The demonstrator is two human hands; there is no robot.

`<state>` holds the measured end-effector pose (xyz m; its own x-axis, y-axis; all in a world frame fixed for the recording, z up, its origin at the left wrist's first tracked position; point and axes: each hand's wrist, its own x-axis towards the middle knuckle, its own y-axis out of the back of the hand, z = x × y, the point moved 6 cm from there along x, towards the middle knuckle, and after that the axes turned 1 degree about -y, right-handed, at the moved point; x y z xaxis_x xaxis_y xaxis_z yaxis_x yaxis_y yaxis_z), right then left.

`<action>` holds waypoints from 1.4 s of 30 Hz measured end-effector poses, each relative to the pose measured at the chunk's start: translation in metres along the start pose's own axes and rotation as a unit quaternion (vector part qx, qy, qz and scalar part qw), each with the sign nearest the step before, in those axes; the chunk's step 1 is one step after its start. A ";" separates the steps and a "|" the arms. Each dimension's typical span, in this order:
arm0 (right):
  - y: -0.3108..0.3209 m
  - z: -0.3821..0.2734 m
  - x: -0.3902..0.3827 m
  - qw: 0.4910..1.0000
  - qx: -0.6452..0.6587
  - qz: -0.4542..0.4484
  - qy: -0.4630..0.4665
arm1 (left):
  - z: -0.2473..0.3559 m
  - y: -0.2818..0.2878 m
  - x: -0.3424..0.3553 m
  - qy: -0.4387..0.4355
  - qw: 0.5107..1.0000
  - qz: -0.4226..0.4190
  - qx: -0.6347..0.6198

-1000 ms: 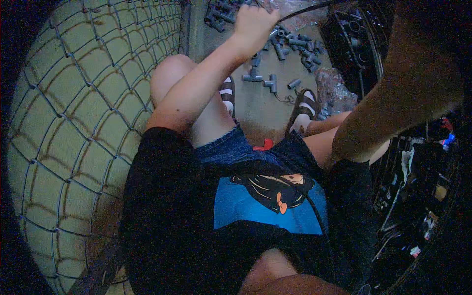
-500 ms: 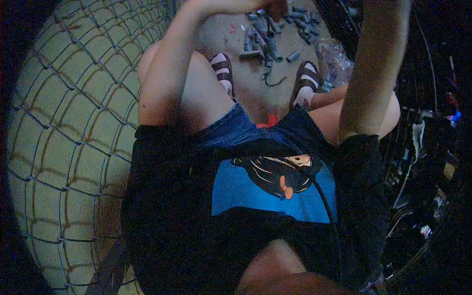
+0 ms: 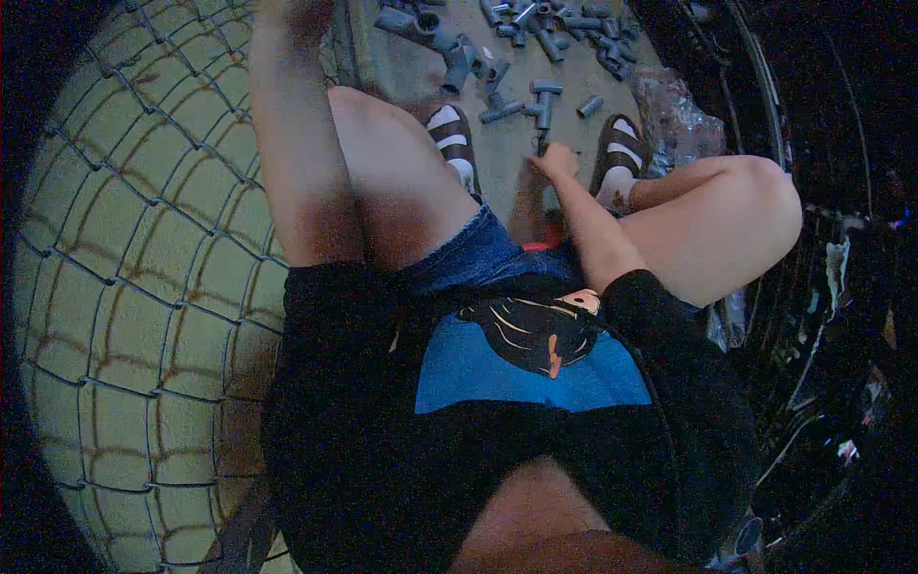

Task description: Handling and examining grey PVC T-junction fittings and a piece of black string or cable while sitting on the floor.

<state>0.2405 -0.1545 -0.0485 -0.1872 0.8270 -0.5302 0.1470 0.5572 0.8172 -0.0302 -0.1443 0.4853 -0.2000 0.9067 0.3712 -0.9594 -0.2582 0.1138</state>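
Observation:
My left hand (image 3: 296, 19) reaches up at the top edge, dim and blurred, its fingers unclear. My right hand (image 3: 557, 161) is low between my feet, fingers closed around a small dark thing (image 3: 541, 146) too unclear to name, just below a loose grey plastic tee fitting (image 3: 545, 103). Several more grey pipe fittings (image 3: 454, 67) lie scattered and piled on the floor (image 3: 512, 177) beyond my feet. A short grey tube (image 3: 588, 105) lies beside my right sandal (image 3: 622, 143).
A chain-link fence (image 3: 143, 287) over a pale wall rises close along my left. Crumpled clear plastic (image 3: 684, 115) lies past my right foot. Dark, cluttered equipment (image 3: 841, 316) lines my right side. Something red (image 3: 535, 244) shows on the floor between my legs.
My right arm has come down from high on the right to the floor between my feet. My left arm has shifted leftward and now points straight up to the top edge.

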 end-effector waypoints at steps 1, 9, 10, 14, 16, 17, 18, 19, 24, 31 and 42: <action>-0.001 0.002 -0.003 0.999 -0.026 -0.033 -0.014 | 0.007 0.008 -0.001 -0.036 0.999 0.017 -0.021; -0.015 0.023 0.006 0.992 -0.121 0.011 0.028 | 0.003 0.021 -0.006 0.050 0.991 0.074 0.103; -0.021 0.029 0.010 0.992 -0.115 -0.049 0.007 | 0.000 0.018 -0.002 0.066 0.987 0.078 0.125; 0.037 0.023 0.034 0.988 -0.019 -0.152 0.015 | -0.009 0.041 0.004 0.060 0.981 0.145 0.113; 0.125 0.009 0.035 0.998 0.052 0.000 -0.018 | -0.006 0.063 0.001 0.015 0.977 0.184 0.104; 0.179 0.008 0.026 0.999 0.022 0.024 0.044 | -0.012 0.071 0.000 0.033 0.975 0.196 0.103; 0.228 0.002 0.015 0.996 0.058 0.060 0.043 | -0.017 0.077 0.000 0.050 0.971 0.207 0.103; 0.274 0.002 -0.010 0.987 0.089 0.098 0.090 | -0.023 0.081 0.000 0.068 0.968 0.219 0.105; 0.403 -0.025 -0.154 0.894 0.341 0.065 0.282 | -0.043 0.081 0.003 0.111 0.959 0.231 0.122; 0.441 -0.041 -0.205 0.936 0.220 0.183 0.206 | -0.070 0.057 -0.005 0.135 0.972 0.161 0.106; 0.420 -0.015 -0.155 0.954 -0.190 0.097 0.212 | -0.108 -0.051 -0.055 0.184 0.976 0.041 0.108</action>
<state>0.3164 -0.0498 0.3803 -0.5796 0.7626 -0.2871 -0.1282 0.2626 0.9563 0.0079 -0.1446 0.3596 -0.3712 0.9278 0.0368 -0.8802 -0.3642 0.3044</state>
